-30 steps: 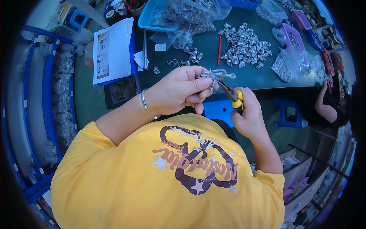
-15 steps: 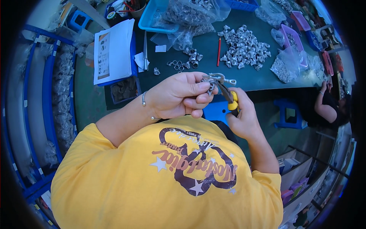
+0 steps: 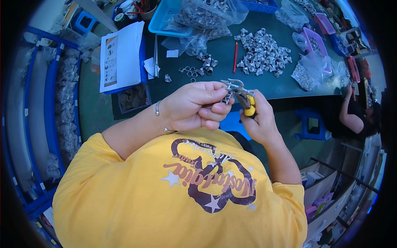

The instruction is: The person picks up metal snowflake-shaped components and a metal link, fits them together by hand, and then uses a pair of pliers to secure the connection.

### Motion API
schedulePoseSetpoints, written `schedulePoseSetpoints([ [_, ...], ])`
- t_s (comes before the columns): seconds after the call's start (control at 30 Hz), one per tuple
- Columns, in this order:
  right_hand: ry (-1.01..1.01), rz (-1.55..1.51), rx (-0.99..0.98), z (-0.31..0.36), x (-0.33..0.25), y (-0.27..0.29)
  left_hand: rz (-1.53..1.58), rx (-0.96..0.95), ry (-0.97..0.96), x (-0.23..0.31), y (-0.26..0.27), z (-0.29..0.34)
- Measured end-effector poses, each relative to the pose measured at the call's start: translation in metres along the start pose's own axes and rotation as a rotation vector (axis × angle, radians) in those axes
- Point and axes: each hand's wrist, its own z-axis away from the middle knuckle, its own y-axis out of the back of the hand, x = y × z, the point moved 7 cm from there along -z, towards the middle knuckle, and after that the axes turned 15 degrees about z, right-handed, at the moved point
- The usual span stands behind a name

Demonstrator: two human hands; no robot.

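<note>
In front of my chest, my left hand (image 3: 196, 105) pinches a small silver metal piece (image 3: 228, 97) between thumb and fingers. My right hand (image 3: 262, 122) is wrapped round pliers (image 3: 250, 110) with yellow handles, their jaws close against the metal at my left fingertips. A hooked silver part (image 3: 236, 83) sticks out above the jaws; whether it is joined to the pinched piece I cannot tell. Beyond my hands, several small metal rings (image 3: 191, 72) lie on the dark green table (image 3: 231, 89), with a large heap of silver metal pieces (image 3: 264, 53) to their right.
A red pencil (image 3: 235, 58) lies left of the heap. Papers (image 3: 120, 58) rest on a blue bin at the left, near long metal tweezers (image 3: 156, 56). Bagged parts and a light blue tray (image 3: 159, 25) stand at the back. Another person's arm (image 3: 351, 118) shows at the far right.
My right hand has shifted slightly left, and the pliers have turned a little in it. My left hand keeps its pinch on the metal piece.
</note>
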Motion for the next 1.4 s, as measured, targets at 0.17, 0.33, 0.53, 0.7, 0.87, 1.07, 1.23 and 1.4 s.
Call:
schedulePoseSetpoints([
  [0.17,-0.038,-0.147,-0.063,0.005,-0.007,0.0,-0.178,0.083,-0.189,0.01,-0.004,-0.002],
  [0.33,-0.121,-0.274,-0.239,0.01,-0.006,-0.007,-0.308,0.134,-0.223,0.012,-0.007,-0.002],
  [0.53,-0.135,-0.257,-0.239,0.01,-0.01,-0.003,-0.434,0.136,-0.248,0.015,-0.018,-0.001],
  [0.7,-0.142,-0.336,-0.371,0.013,-0.011,-0.005,-0.515,0.174,-0.242,0.013,-0.015,0.002],
  [0.87,-0.201,-0.481,-0.441,0.014,-0.015,-0.007,-0.439,0.161,-0.281,0.012,-0.019,0.003],
  [1.07,-0.146,-0.36,-0.271,0.008,-0.011,-0.004,-0.257,0.144,-0.161,0.012,-0.007,-0.002],
  [1.23,-0.066,-0.162,-0.17,0.003,-0.015,0.002,-0.267,0.084,-0.164,0.011,-0.007,-0.002],
  [1.4,-0.074,-0.1,-0.144,0.004,-0.013,0.009,-0.221,0.067,-0.147,0.009,-0.008,-0.002],
])
